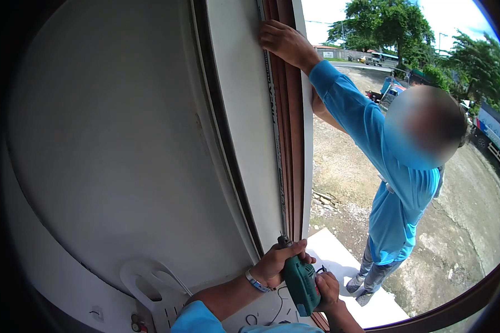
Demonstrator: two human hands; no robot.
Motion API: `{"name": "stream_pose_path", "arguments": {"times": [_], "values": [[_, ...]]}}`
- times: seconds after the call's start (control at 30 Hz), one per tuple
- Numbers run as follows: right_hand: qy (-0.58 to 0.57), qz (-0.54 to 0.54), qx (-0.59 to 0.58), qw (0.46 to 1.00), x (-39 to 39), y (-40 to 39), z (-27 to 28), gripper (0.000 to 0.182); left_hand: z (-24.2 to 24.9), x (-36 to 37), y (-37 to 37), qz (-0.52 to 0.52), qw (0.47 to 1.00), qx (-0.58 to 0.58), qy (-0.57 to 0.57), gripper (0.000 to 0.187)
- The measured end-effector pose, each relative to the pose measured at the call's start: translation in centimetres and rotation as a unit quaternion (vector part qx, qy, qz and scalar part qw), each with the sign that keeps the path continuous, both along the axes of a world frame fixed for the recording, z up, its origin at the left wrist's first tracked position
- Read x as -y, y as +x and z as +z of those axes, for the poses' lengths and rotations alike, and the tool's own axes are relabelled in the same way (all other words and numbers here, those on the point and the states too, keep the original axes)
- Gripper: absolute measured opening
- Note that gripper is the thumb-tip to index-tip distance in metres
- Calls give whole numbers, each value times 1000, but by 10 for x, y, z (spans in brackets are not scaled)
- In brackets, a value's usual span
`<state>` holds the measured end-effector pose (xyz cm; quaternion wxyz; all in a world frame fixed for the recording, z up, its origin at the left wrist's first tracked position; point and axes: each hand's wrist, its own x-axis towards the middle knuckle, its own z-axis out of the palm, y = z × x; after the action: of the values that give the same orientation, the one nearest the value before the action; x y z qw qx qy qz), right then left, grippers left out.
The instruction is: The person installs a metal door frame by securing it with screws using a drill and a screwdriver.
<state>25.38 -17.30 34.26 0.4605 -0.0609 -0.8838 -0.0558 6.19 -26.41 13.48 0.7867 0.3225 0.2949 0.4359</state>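
Observation:
A green power drill (301, 283) is in both my hands, its chuck and thin bit pointing up beside the lower end of the brown window or door frame (290, 122). My left hand (273, 265) is wrapped around the drill's front near the chuck, with a band on the wrist. Farther back, my right hand (328, 289) is closed on the drill's rear part. A printed strip (275, 116) runs along the inner edge of the brown frame. Higher up, a co-worker's hand (283, 41) presses against that frame.
A co-worker in a blue shirt (400, 194) stands outside on a white slab (325, 250), right of the frame. A white plastic chair (141, 277) is at lower left. A thin cable (278, 308) lies near the drill. Pale wall (111, 139) fills the left side.

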Motion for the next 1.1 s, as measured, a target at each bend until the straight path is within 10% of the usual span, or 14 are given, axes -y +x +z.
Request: {"name": "stream_pose_path", "arguments": {"times": [0.3,0.5,1.1], "values": [[-42,-9,-26,999,28,11,-72,92,-4,1,3,44,990,131,18,31],[-153,-90,-148,973,129,-2,-346,91,-29,-5,-3,144,979,137,47,30],[-248,-90,-99,960,153,-33,-345,91,-47,4,-23,275,959,71,-6,29]]}}
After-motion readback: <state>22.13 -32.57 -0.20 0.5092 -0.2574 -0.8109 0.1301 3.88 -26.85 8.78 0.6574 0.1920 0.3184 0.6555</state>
